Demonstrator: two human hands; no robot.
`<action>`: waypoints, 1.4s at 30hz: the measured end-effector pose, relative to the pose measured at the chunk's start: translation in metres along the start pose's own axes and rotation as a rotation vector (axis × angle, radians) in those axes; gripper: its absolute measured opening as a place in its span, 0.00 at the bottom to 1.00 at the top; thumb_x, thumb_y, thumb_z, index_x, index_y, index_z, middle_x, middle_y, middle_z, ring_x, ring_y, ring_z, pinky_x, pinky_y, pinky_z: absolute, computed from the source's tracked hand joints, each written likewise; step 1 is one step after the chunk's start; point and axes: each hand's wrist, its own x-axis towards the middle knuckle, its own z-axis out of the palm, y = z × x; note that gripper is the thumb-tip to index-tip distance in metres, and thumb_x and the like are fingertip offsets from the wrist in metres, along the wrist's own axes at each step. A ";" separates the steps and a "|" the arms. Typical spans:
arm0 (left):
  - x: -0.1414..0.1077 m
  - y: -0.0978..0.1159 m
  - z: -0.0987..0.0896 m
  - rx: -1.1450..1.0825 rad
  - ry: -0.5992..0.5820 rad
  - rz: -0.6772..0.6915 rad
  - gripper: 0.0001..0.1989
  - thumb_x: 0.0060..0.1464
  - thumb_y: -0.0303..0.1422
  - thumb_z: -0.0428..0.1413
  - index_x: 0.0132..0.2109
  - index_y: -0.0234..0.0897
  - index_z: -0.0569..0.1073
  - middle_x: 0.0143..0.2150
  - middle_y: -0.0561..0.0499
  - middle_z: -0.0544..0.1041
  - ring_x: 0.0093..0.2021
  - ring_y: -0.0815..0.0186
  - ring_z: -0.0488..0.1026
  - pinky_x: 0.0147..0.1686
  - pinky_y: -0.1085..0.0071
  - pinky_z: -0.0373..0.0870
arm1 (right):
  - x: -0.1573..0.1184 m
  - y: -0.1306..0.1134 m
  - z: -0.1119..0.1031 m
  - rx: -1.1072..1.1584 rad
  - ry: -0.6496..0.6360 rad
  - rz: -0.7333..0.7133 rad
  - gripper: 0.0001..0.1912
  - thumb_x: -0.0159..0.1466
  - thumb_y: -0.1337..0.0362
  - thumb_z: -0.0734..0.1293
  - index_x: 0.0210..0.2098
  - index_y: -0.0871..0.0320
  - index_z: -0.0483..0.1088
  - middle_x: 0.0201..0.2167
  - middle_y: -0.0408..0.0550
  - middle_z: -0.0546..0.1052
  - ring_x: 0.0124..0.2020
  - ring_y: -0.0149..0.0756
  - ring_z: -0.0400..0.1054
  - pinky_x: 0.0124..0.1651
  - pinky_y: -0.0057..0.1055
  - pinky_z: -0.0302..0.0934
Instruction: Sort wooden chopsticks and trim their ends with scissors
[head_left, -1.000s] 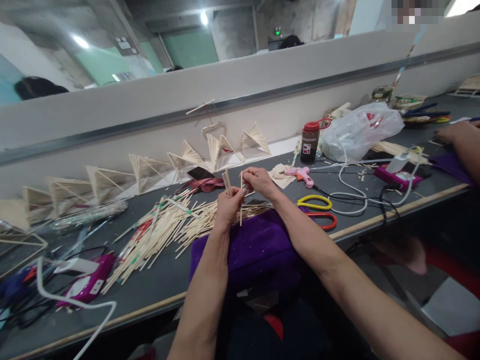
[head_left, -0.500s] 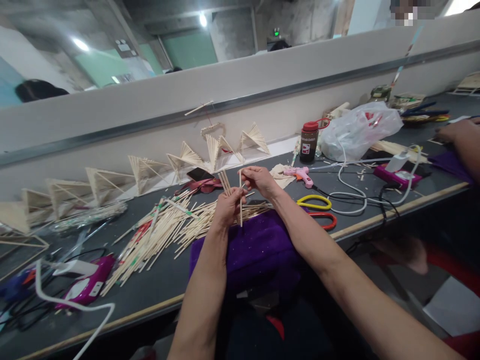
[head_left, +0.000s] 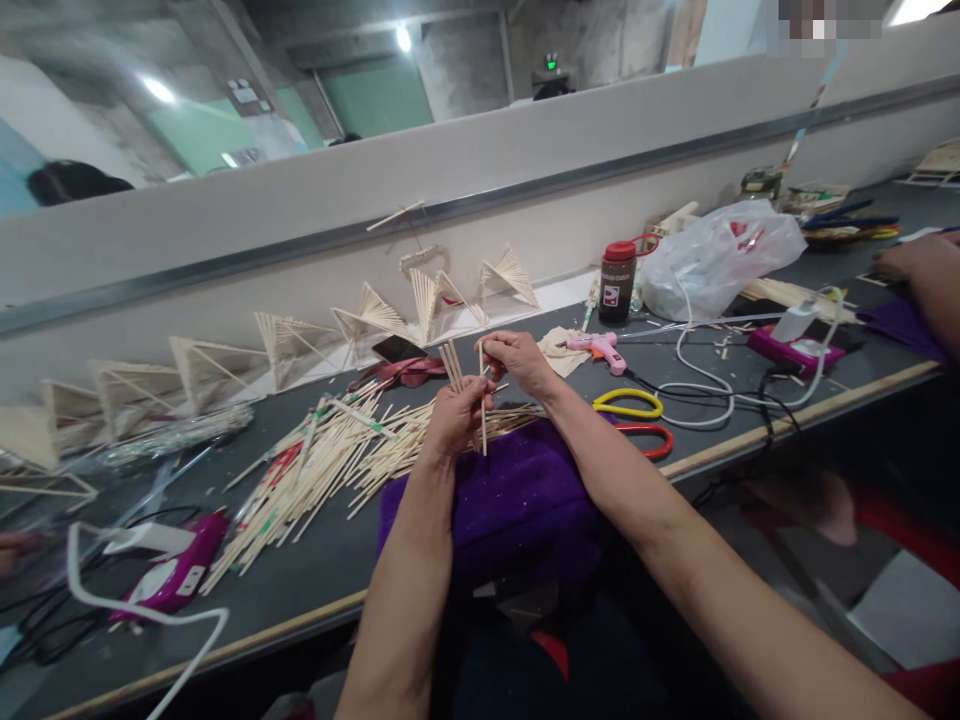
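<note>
My left hand is closed round several thin wooden sticks that poke up above the fist. Against its fingertips, my right hand pinches a single upright wooden stick, whose lower end hangs over a purple cloth. Both hands are close together above the table's front edge. Just behind and left of them lies a loose pile of wooden sticks, some with green and red wrapping. Along the wall stands a row of fan-shaped stick structures.
Right of my hands lie a pink glue gun and scissors with yellow and red handles. Behind them stand a dark bottle and a plastic bag. Cables trail from purple power strips. Another person's hand is at the right.
My hands and their sticks have barely moved. At the far left, the dark blue tool has gone from the table edge and a blurred hand of another person appears there.
</note>
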 end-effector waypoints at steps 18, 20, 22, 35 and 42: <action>-0.002 0.005 0.000 -0.045 0.000 0.023 0.14 0.47 0.40 0.57 0.31 0.31 0.72 0.17 0.56 0.66 0.10 0.81 0.49 0.12 0.79 0.39 | -0.002 -0.002 -0.002 0.101 -0.050 0.069 0.17 0.49 0.58 0.69 0.34 0.63 0.72 0.20 0.39 0.69 0.17 0.22 0.61 0.19 0.21 0.59; -0.001 0.003 -0.002 -0.035 -0.019 0.020 0.14 0.48 0.40 0.57 0.31 0.31 0.72 0.17 0.56 0.66 0.10 0.81 0.49 0.12 0.80 0.39 | -0.002 -0.002 0.000 0.057 -0.031 0.048 0.15 0.49 0.59 0.69 0.33 0.63 0.72 0.18 0.39 0.68 0.16 0.22 0.61 0.18 0.21 0.58; 0.000 0.002 -0.003 -0.016 -0.025 0.007 0.14 0.48 0.41 0.57 0.31 0.31 0.72 0.17 0.56 0.66 0.11 0.81 0.49 0.12 0.80 0.38 | -0.002 -0.002 0.000 0.034 -0.019 0.044 0.13 0.50 0.60 0.67 0.31 0.63 0.71 0.18 0.38 0.68 0.15 0.22 0.60 0.17 0.21 0.57; 0.000 -0.001 -0.002 0.008 -0.064 -0.026 0.14 0.48 0.41 0.57 0.32 0.31 0.72 0.18 0.56 0.66 0.11 0.81 0.49 0.11 0.81 0.40 | -0.001 -0.004 -0.005 0.018 -0.009 0.087 0.07 0.50 0.66 0.62 0.26 0.64 0.69 0.16 0.38 0.67 0.13 0.21 0.58 0.14 0.20 0.53; -0.001 -0.001 -0.002 -0.006 -0.083 -0.020 0.14 0.49 0.40 0.56 0.32 0.30 0.72 0.18 0.56 0.66 0.11 0.81 0.49 0.11 0.81 0.40 | 0.000 -0.001 -0.005 0.032 0.016 0.078 0.07 0.49 0.66 0.62 0.25 0.63 0.70 0.15 0.37 0.67 0.13 0.20 0.56 0.15 0.19 0.53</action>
